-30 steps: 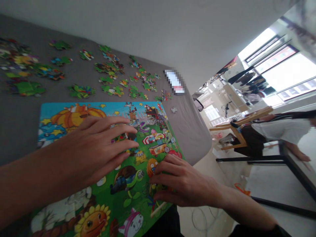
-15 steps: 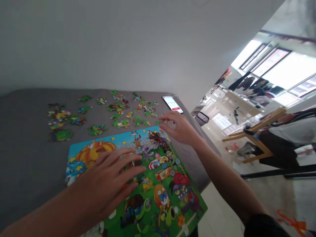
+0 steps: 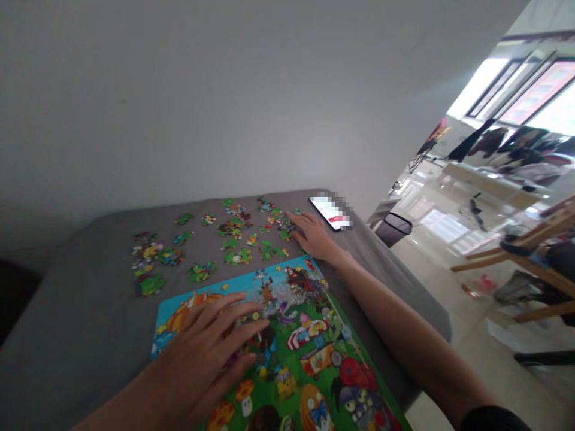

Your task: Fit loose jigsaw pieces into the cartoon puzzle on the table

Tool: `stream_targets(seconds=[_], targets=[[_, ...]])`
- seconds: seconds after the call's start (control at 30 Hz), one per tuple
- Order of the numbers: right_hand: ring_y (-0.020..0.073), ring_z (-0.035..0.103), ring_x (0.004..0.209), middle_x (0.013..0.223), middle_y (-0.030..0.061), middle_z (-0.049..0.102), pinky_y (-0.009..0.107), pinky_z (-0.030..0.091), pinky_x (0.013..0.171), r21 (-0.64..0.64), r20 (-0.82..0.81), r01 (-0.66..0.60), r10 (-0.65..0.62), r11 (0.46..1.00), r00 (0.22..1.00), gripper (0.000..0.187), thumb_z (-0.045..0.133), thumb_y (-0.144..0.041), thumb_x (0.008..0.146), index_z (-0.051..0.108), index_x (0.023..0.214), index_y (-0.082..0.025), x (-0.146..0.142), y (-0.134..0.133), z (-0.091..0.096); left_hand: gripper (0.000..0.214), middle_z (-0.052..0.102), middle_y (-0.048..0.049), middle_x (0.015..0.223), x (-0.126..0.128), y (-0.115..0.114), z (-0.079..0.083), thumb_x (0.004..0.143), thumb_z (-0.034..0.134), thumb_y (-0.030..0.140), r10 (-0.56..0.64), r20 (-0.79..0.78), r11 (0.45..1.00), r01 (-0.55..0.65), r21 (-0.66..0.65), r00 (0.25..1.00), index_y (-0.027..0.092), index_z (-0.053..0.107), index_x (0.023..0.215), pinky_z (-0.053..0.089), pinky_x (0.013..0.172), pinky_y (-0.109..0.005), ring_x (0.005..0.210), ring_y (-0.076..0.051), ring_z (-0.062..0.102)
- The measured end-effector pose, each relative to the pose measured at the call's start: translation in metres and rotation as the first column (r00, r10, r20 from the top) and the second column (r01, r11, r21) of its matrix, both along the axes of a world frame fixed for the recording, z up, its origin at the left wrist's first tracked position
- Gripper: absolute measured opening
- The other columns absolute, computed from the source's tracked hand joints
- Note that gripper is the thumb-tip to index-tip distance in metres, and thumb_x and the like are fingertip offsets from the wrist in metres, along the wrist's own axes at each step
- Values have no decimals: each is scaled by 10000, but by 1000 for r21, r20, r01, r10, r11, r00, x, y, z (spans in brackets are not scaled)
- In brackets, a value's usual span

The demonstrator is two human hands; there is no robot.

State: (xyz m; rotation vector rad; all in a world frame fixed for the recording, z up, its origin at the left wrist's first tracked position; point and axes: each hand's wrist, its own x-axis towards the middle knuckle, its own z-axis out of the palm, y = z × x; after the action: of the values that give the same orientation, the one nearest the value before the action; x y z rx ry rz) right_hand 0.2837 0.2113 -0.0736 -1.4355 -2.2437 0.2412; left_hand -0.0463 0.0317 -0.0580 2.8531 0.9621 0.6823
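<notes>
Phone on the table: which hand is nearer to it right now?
Right. The right hand sits just beside the phone, seemingly not touching it. The left hand lies on the puzzle, much farther away.

The phone screen (image 3: 330, 212) shows nothing readable.

A grey cloth-covered table (image 3: 81, 287) carries everything here, its fabric softly rumpled toward the right edge. A rectangular, brightly printed jigsaw puzzle board (image 3: 309, 335), blue at its far corner and green lower down, lies tilted across the near side and runs out of view. Beyond it, small multicoloured loose jigsaw pieces (image 3: 238, 239) lie scattered singly and in clumps. A slim black smartphone (image 3: 327, 211) rests face up near the far right edge, its lit screen partly blurred.
</notes>
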Motion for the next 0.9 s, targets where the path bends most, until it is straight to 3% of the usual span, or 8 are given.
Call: stream_targets(seconds=[0.1,0.2,0.43,0.57,0.63,0.77,0.83,0.9], targets=[[356,511,1508,1553,144,694,592,409,1229,12,-19,12,-12,1000,1000,561,548,-184,1071,596,1626,-256,-4,8,-2,424,708,23,1514,-6,5,-6,1160,512,475,32,-18,999,-32,-11,999,432,613,1570,446,1229,-390,1418,-246,587],[367,582,1397,1439,169,746,576,431,1205,40,-62,20,-18,999,998,512,605,-179,1040,667,1548,-196,-6,12,-1,417,722,15,1494,-15,14,-8,1163,491,479,86,-17,996,-86,-26,996,427,628,1554,464,1213,-412,1449,-259,562],[270,686,1103,1207,142,767,448,533,1040,76,-216,-27,43,997,975,393,543,-113,1029,773,1340,-182,-3,-1,12,505,756,22,1400,-36,40,4,1189,339,543,300,0,948,-299,-107,954,295,751,1343,437,1271,-546,1407,-302,605],[194,691,944,1042,67,754,351,555,888,-94,-442,-168,110,981,890,186,624,-166,1002,764,1120,-193,-3,-26,27,511,752,20,1391,-41,43,8,1191,343,572,303,-16,947,-303,-107,953,281,746,1308,443,1264,-598,1404,-320,606],[163,686,865,925,28,740,317,555,838,-250,-526,-307,137,918,839,53,714,-239,975,722,995,-191,-5,-42,35,457,747,28,1408,-42,43,6,1185,385,554,248,-48,963,-251,-93,968,313,735,1352,472,1240,-585,1394,-320,614],[112,661,725,806,-18,712,258,554,730,-463,-646,-553,164,692,745,259,881,-349,871,679,892,-189,-11,-70,49,391,747,40,1439,-34,34,1,1167,447,524,155,-89,986,-159,-44,984,399,710,1428,527,1142,-500,1391,-311,623],[101,667,672,788,-31,716,238,558,669,-535,-677,-622,149,571,720,267,895,-350,864,704,960,-189,-15,-80,51,397,742,42,1464,-24,25,0,1163,466,505,91,-81,996,-93,-15,992,429,662,1499,519,1114,-452,1388,-287,623],[102,687,649,803,-33,729,232,572,638,-587,-674,-644,145,491,724,253,848,-344,920,749,1098,-194,-19,-85,50,421,726,51,1503,-11,15,1,1158,500,478,24,-83,1000,-24,-3,996,444,610,1563,498,1119,-417,1378,-260,624]])
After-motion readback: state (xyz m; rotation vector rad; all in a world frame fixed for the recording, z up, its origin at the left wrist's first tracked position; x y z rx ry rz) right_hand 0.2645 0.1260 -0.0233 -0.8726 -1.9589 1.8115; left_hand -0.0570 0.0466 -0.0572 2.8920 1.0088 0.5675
